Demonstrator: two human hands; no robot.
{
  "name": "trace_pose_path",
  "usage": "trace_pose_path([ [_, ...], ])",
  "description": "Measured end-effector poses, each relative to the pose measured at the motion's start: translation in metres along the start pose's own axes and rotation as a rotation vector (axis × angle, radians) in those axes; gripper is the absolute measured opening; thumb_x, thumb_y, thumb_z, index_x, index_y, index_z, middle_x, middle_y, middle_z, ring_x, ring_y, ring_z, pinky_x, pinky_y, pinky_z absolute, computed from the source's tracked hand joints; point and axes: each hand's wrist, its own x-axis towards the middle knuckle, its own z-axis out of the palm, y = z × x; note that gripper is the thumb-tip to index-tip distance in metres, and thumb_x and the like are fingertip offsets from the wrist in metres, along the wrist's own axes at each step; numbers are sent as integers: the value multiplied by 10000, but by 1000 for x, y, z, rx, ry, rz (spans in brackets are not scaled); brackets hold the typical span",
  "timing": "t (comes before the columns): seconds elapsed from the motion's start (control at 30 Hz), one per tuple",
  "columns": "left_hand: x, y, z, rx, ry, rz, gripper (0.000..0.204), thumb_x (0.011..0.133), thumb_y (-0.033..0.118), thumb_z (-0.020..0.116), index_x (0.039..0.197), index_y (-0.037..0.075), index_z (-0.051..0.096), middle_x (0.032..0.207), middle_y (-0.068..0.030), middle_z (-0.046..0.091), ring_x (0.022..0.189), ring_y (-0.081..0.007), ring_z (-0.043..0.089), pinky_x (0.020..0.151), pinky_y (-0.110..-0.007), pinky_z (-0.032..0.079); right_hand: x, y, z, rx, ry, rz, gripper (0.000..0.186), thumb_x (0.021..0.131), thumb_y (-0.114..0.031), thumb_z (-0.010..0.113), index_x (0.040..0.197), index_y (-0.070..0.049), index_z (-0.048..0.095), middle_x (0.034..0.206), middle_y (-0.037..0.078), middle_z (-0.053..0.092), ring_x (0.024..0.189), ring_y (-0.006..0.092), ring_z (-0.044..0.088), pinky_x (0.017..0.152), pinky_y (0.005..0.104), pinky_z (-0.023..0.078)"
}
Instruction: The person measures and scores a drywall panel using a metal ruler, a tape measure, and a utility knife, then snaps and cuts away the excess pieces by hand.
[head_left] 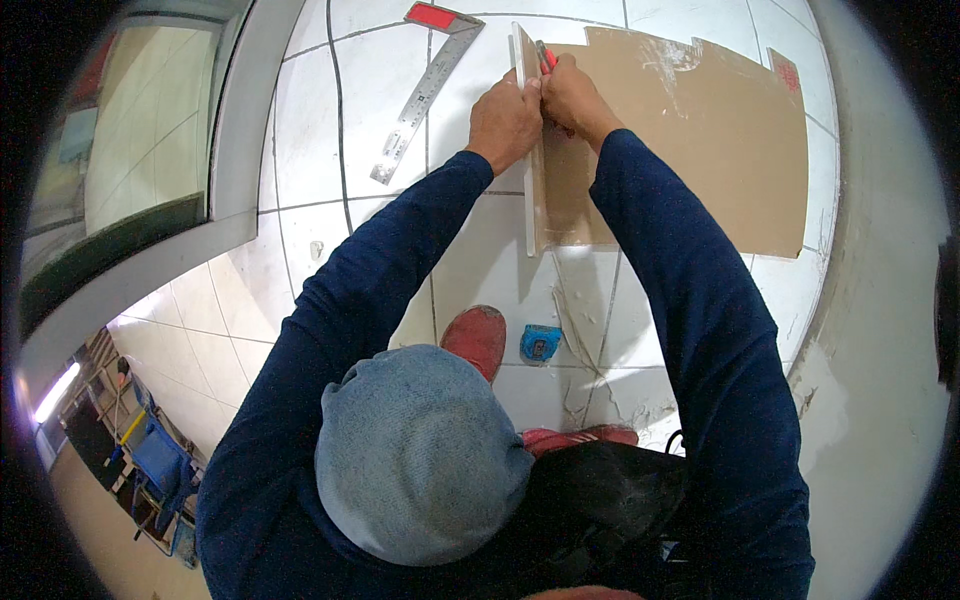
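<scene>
My left hand (505, 118) grips a narrow board strip (534, 215) with a pale edge, standing raised along the left side of a large brown board (700, 170) that lies on white floor tiles. Just right of that strip my right hand (576, 92) is closed on a red utility knife (548, 60), its blade not visible. The brown board has notched, scuffed edges at the top. A steel square (417, 110) with a red handle lies left of my left hand. A blue tape measure (540, 342) rests between my forearms, below the board.
A black cable (339, 150) crosses the tiles at left. A framed glass pane (140, 130) stands far left, with a pile of tools and metal frames (160, 465) beneath. A pale wall (880, 350) borders the right. My grey-blue knee and red shoes (475, 340) are at the bottom.
</scene>
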Motion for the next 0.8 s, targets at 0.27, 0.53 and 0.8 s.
trace_pose_path([
  [0.27, -1, 0, 8, 19, 77, 4, 390, 991, 310, 420, 982, -40, 593, 783, -296, 650, 762, -485, 637, 745, -547, 494, -3, -17, -13, -180, -231, 24, 420, 879, -180, 626, 1070, 173, 501, 843, 320, 662, 696, 401, 704, 516, 442, 573],
  [0.53, 0, 5, 13, 131, 90, 167, 388, 952, 269, 454, 1001, -78, 621, 823, -287, 674, 776, -448, 665, 779, -506, 522, -80, 9, -10, -250, -299, -44, 310, 909, -139, 565, 1058, 122, 490, 753, 283, 655, 585, 358, 688, 414, 446, 515],
  [0.8, 15, -16, 34, 62, 129, 12, 367, 936, 235, 449, 981, -87, 618, 872, -255, 670, 779, -451, 658, 774, -500, 524, -248, 43, 14, -155, -474, 181, 275, 951, -156, 462, 1108, 67, 425, 772, 335, 631, 596, 422, 651, 549, 464, 536],
])
